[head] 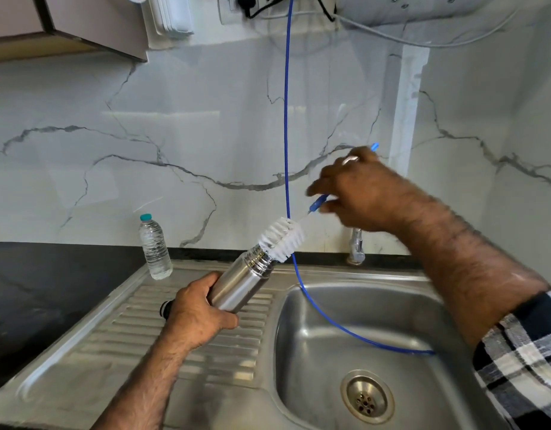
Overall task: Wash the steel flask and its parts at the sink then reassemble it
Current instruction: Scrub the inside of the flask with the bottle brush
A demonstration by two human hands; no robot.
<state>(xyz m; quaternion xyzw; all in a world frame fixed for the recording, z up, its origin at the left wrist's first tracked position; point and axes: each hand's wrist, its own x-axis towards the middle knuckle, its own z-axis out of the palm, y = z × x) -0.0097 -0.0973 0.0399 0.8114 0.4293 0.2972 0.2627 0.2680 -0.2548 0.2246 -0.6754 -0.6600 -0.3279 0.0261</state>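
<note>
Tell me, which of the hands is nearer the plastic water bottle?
Left. The left hand is just below-right of the water bottle; the right hand is far right.

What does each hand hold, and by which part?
The left hand grips the steel flask around its lower body. The right hand holds the bottle brush by its blue handle, bristles at the flask's mouth.

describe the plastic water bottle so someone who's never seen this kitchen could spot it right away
Start at the steel sink and look to the ribbed draining board on its left. At the board's far corner, close to the marble wall, stands the plastic water bottle. It is the only clear, upright bottle there, with a teal cap.
</note>
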